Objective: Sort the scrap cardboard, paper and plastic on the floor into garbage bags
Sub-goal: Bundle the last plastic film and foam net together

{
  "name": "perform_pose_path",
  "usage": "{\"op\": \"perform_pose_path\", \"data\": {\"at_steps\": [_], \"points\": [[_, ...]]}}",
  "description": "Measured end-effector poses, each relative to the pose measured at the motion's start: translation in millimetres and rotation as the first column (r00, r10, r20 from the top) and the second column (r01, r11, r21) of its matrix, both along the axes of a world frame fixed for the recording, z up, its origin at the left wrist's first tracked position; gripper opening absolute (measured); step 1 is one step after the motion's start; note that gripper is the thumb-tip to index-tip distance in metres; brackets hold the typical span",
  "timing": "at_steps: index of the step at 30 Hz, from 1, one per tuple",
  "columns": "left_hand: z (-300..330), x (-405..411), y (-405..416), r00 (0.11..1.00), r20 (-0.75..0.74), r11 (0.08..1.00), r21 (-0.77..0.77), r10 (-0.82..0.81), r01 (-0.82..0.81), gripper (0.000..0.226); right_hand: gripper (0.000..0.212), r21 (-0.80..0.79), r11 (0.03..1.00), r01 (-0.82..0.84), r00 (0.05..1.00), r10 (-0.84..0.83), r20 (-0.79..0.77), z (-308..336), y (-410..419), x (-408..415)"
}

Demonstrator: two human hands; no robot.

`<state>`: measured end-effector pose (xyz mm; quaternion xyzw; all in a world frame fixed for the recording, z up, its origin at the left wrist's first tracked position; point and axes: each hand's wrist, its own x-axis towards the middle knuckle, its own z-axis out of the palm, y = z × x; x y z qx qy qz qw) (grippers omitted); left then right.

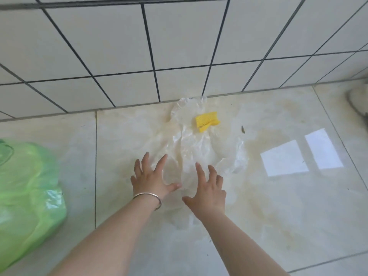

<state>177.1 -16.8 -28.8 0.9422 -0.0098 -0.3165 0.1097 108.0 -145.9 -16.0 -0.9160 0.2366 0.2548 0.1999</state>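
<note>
A clear plastic sheet (196, 140) lies crumpled flat on the shiny floor near the wall. On its far end sits a small yellow scrap (207, 120). My left hand (152, 176), with a metal bangle on the wrist, is spread with straight fingers on the sheet's near left part. Beside it my right hand (207, 188) is spread the same way on the near right part. Neither hand grips anything. A green garbage bag (27, 194) bulges at the left edge of the view.
A white tiled wall (179, 46) with dark grout rises just behind the plastic. The floor tiles (278, 216) are glossy and mirror window light at the right. A pale blurred object (358, 102) sits at the far right edge by the wall.
</note>
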Motion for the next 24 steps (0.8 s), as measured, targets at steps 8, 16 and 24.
{"op": "perform_pose_path", "data": {"at_steps": [8,16,24], "points": [[-22,-2,-1,0.988,0.131,0.996,0.002,-0.085,0.085,0.064,0.088,0.008,0.998,-0.058,0.998,0.058,-0.008,-25,1,5],[-25,-6,-3,0.971,0.186,0.967,-0.179,-0.149,0.183,0.015,0.031,0.118,0.992,-0.052,0.994,0.04,0.1,-34,19,14],[-5,-16,2,0.965,-0.053,0.852,-0.459,0.257,-0.253,0.021,0.024,0.316,0.946,0.078,0.933,-0.181,0.311,-24,20,15]]}}
